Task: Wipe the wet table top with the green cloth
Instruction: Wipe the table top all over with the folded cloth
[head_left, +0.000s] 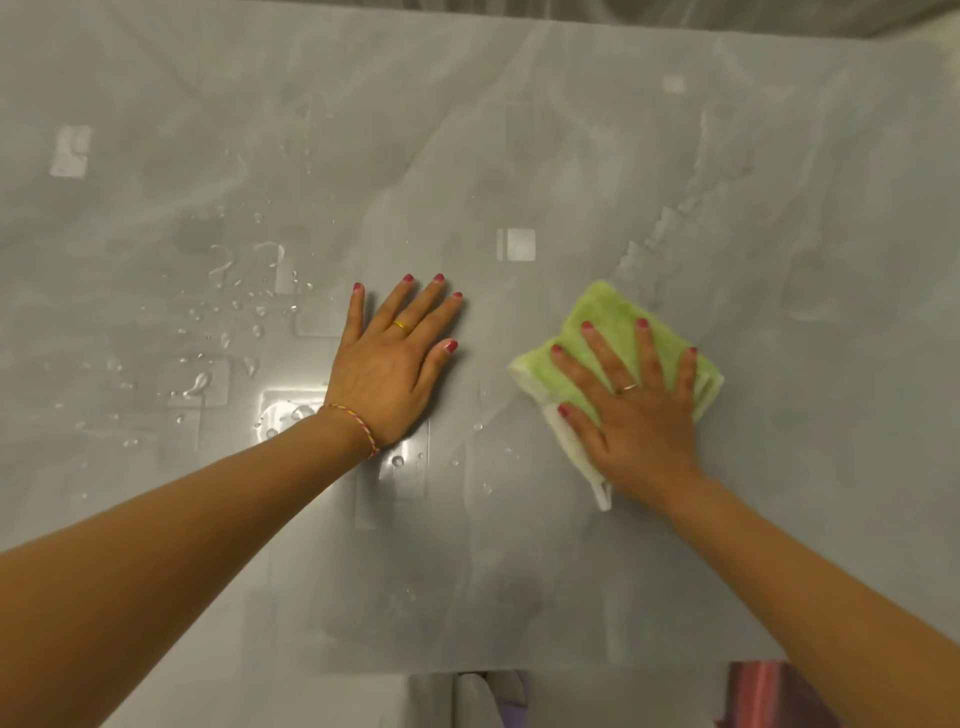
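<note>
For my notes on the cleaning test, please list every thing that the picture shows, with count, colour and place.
table top: one, pale grey marbled, fills the view.
green cloth: one, light green with white edge, folded, right of centre.
water drops: many, clear, mostly on the left part and near the middle front.
ring: one, gold, on the left hand.
bracelet: one, red and yellow thread, left wrist.
left hand: flat on the table.
right hand: fingers spread, presses on the cloth.

A dark red object below the table's near edge; pale fabric left of it
</note>
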